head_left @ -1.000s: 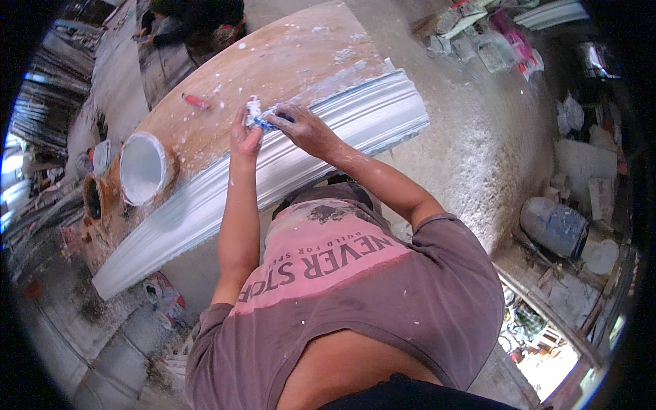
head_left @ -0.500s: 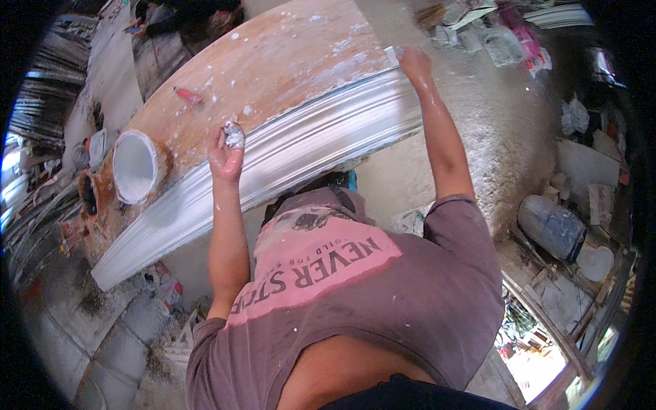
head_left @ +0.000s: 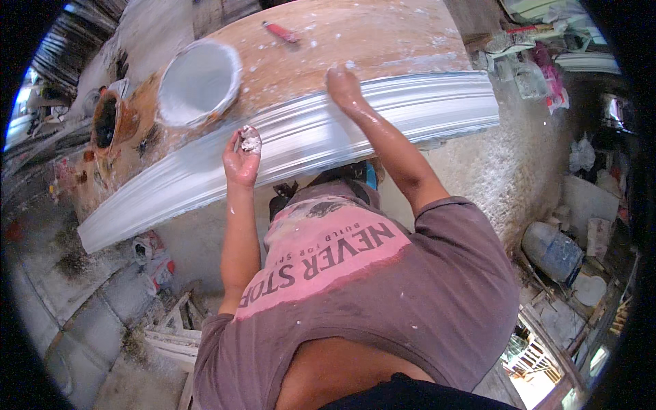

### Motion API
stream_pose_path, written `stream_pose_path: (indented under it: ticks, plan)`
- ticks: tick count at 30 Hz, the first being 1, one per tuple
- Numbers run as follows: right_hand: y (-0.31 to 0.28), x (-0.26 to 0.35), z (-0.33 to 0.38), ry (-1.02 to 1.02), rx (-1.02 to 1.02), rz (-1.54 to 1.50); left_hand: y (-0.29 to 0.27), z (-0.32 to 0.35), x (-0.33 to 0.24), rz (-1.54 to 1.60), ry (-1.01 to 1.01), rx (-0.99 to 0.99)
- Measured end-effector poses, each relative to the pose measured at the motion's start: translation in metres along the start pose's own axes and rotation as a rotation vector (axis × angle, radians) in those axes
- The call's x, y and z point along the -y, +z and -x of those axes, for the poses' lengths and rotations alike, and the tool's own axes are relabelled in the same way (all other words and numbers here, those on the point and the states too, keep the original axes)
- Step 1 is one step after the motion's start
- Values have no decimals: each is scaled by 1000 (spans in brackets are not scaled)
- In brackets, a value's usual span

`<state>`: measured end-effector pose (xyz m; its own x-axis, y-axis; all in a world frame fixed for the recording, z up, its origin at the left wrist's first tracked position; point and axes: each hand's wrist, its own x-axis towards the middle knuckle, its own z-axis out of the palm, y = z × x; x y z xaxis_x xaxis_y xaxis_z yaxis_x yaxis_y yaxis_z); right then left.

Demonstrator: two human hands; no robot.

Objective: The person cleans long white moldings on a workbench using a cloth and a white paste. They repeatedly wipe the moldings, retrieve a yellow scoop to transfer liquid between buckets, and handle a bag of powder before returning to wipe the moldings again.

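A long white moulding (head_left: 301,137) with lengthwise ridges lies along the near edge of a brown, white-spattered table. My left hand (head_left: 240,166) is raised above its near side, fingers curled round a lump of white paste (head_left: 251,141) like wet plaster. My right hand (head_left: 344,89) is closed at the moulding's far edge, around its middle. The back of that hand hides most of what its fingers grip. Wet white smears mark both hands and forearms.
On the table (head_left: 383,41), a white-lined bucket (head_left: 198,82) stands behind my left hand, beside a rusty-brown container (head_left: 106,123). A red-handled tool (head_left: 280,31) lies farther back. To the right on the floor are a blue drum (head_left: 552,251) and assorted scrap.
My right hand has moved left along the moulding, from near its right end to around its middle. My left hand still holds the paste. The whole view has shifted.
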<state>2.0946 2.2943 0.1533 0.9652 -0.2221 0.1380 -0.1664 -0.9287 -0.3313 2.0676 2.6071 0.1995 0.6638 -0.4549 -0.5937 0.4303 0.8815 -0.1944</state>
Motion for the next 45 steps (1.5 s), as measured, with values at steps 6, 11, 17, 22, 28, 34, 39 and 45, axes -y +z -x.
stream_pose_path:
  ticks: [6, 11, 17, 22, 28, 34, 39, 45]
  plan:
    - [-1, 119, -10, 321, 462, -643, -48, 21, -92, -254, 138, -37]
    - [-25, 170, 40, 425, 533, -969, -25, 39, -79, -196, -119, -159]
    - [-46, 225, 94, -463, 24, -477, 10, 21, -54, -446, -278, -61]
    - [-68, 201, 94, -617, -75, -295, 5, -5, -56, -559, -199, 34]
    - [-53, 60, 77, -164, -207, -251, 29, -16, -54, -562, -165, 34]
    - [-78, -83, 42, 630, -145, 84, 34, -7, -59, -567, -136, -38]
    - [-42, -67, 31, 503, -125, 180, 14, 5, -105, -552, -129, -27]
    - [24, 70, 33, 343, -105, 173, 11, 37, -188, -609, -7, -84]
